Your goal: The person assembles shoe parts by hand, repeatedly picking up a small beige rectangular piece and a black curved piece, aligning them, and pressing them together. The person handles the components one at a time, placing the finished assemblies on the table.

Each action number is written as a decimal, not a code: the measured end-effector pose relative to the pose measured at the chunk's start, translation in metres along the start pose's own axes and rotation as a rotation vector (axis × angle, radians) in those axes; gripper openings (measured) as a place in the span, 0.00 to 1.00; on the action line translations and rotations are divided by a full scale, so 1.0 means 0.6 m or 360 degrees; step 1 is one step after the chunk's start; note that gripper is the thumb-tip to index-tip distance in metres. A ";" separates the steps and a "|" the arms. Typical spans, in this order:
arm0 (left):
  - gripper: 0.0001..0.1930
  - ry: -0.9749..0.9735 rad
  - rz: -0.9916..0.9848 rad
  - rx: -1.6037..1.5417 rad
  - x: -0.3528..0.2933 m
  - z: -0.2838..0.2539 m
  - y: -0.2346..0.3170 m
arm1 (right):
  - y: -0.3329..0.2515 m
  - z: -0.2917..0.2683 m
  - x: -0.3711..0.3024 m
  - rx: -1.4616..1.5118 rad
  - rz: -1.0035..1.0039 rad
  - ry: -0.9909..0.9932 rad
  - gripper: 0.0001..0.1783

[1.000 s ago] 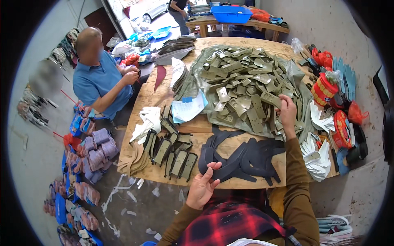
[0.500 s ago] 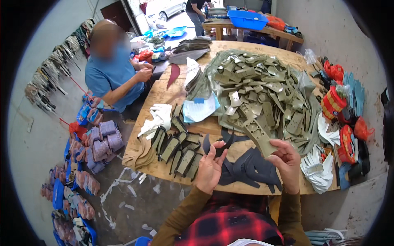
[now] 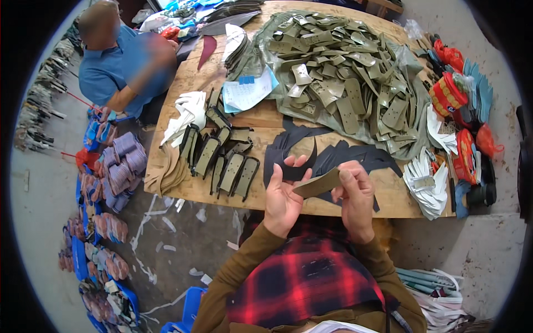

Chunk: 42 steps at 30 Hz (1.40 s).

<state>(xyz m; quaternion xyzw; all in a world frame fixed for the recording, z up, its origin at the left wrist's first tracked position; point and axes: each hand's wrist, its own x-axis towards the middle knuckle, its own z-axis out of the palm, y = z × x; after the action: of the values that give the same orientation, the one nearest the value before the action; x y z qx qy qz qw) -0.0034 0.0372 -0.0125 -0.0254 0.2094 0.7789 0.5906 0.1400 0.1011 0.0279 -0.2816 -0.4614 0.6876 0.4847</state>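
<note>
My right hand (image 3: 357, 198) pinches a curved olive-green piece (image 3: 317, 183), its fingers closed on the right end. The other end of this piece reaches across to the fingers of my left hand (image 3: 284, 200). Palm up, my left hand is partly curled around a dark curved strip (image 3: 312, 157), which passes behind its fingertips. Dark flat cut pieces (image 3: 347, 156) lie on the table just beyond both hands. To the left are several olive pieces with black edging (image 3: 229, 173). A large heap of olive-green pieces (image 3: 350, 105) rests on a clear plastic sheet farther away.
The wooden table (image 3: 233, 194) also bears white pieces (image 3: 186, 114), tan strips (image 3: 166, 169), a paper sheet (image 3: 247, 97) and white strips (image 3: 426, 180) at right. A person in a blue shirt (image 3: 125, 72) is at the left. Bundles in blue baskets (image 3: 80, 260) line the floor.
My right hand has brought the olive-green piece down and leftward, away from the heap to my left hand, and turned it nearly level. The view has tilted downward.
</note>
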 end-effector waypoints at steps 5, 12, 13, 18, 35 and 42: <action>0.21 0.0026 -0.0058 -0.0009 0.003 0.000 -0.002 | 0.017 -0.003 -0.023 0.0320 0.0335 -0.0228 0.19; 0.20 0.0001 -0.0142 -0.0038 -0.001 0.011 -0.011 | 0.025 -0.036 -0.016 -0.1127 -0.0826 -0.0325 0.23; 0.19 -0.0023 -0.0182 -0.0061 -0.003 0.015 -0.012 | 0.036 -0.041 -0.025 -0.1136 -0.0816 -0.0292 0.22; 0.21 -0.0053 -0.0302 -0.0064 -0.005 0.019 -0.024 | 0.053 -0.040 -0.054 -0.1030 -0.0312 -0.0174 0.16; 0.25 -0.0002 -0.0462 0.0067 -0.040 0.028 -0.018 | -0.009 -0.031 0.012 -0.1137 -0.0324 -0.0465 0.18; 0.26 -0.0009 -0.0427 0.0107 -0.041 0.028 -0.018 | -0.002 -0.028 0.016 -0.1237 -0.0469 -0.0549 0.17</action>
<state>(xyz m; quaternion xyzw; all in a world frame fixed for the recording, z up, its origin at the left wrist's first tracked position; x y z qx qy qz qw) 0.0175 0.0233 0.0064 -0.0310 0.2284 0.6855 0.6907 0.1512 0.1162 0.0225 -0.2552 -0.7947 0.4239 0.3517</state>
